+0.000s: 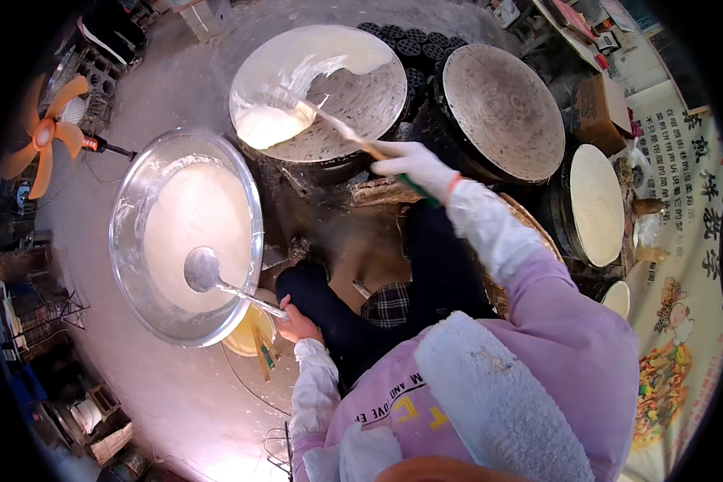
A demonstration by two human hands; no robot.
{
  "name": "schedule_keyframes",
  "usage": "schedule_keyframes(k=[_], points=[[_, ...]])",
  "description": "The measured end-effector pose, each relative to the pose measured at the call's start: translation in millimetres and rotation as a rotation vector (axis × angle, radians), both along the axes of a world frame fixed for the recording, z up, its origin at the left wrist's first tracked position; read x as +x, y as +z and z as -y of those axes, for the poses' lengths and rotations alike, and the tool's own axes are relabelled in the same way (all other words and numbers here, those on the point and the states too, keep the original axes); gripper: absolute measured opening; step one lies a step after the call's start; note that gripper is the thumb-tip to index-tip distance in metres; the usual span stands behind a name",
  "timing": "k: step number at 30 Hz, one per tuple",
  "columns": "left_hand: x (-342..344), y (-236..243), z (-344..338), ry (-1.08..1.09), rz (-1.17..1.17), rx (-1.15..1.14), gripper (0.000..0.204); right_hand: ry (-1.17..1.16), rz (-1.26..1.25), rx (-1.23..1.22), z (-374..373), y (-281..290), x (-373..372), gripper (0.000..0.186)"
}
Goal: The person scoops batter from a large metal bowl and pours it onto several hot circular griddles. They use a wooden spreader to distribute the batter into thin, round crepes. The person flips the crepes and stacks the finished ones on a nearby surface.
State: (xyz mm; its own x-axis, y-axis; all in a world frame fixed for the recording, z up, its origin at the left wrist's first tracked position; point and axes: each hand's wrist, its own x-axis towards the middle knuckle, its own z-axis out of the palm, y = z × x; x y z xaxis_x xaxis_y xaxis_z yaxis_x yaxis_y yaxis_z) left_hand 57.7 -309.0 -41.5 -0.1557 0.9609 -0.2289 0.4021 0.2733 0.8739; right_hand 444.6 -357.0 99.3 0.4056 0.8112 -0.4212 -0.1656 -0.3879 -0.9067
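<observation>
Your gloved right hand (416,166) is gripping a spreader (333,122) with curled fingers, its far end meeting a pale lump (273,126) on the round griddle (361,112) at upper middle. Your bare left hand (299,323), below center, is clasping a ladle (202,269) with bent fingers; its bowl is lying over creamy batter (197,201) inside the metal basin (130,233) at left.

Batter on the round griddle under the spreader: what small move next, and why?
Probably draw the batter heap rightward with the spreader in the right hand: it sits at the lower left of the griddle, whose middle and lower right look bare.
</observation>
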Motion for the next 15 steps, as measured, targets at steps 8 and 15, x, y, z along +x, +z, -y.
schedule_keyframes(k=[8,15], points=[[-12.2,4.2,-3.9,-0.032,0.058,0.016,0.028,-0.282,-0.408,0.204,-86.1,-8.6,-156.5,0.059],[-20.1,8.5,-8.7,-0.018,0.074,0.017,0.028,-0.512,-0.318,0.163,-88.8,-40.4,-179.3,0.052]])
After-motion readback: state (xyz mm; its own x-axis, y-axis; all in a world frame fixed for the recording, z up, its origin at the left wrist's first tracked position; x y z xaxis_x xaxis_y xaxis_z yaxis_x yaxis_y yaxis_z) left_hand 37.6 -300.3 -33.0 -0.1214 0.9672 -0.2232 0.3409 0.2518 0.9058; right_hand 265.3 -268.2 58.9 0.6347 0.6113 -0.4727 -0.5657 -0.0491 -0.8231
